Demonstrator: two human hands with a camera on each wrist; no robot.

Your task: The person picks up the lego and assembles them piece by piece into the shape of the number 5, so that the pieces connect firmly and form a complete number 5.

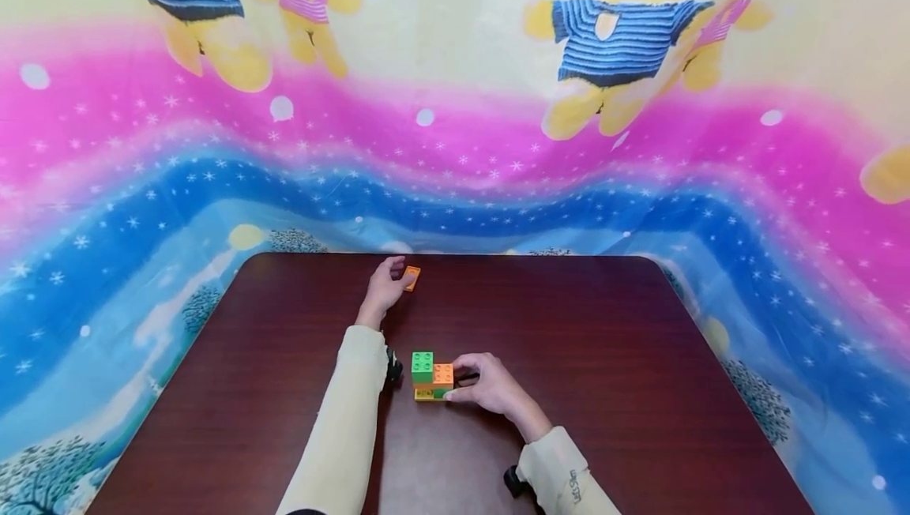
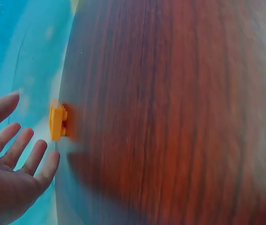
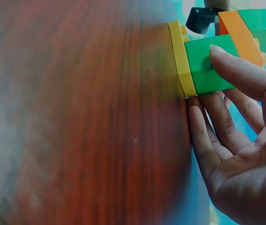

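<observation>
At the far side of the table, a flat orange building brick (image 1: 412,278) lies beside my left hand (image 1: 386,283). In the left wrist view the left hand (image 2: 18,164) has its fingers spread, with the orange brick (image 2: 57,121) just past the fingertips. My right hand (image 1: 490,385) grips a small stack of building bricks (image 1: 443,374) from its right side. The right wrist view shows the right thumb on a lower green brick (image 3: 208,56), other fingers behind it. Under that sits a flat yellow brick (image 3: 182,61); above are an orange brick (image 3: 240,37) and an upper green brick (image 3: 264,30).
The dark red-brown table (image 1: 604,325) has a wood-grain top. A printed cloth (image 1: 455,144) with bears and stars hangs behind and along both sides. Each wrist wears a dark strap, and the left sleeve (image 1: 337,420) reaches past the stack's left side.
</observation>
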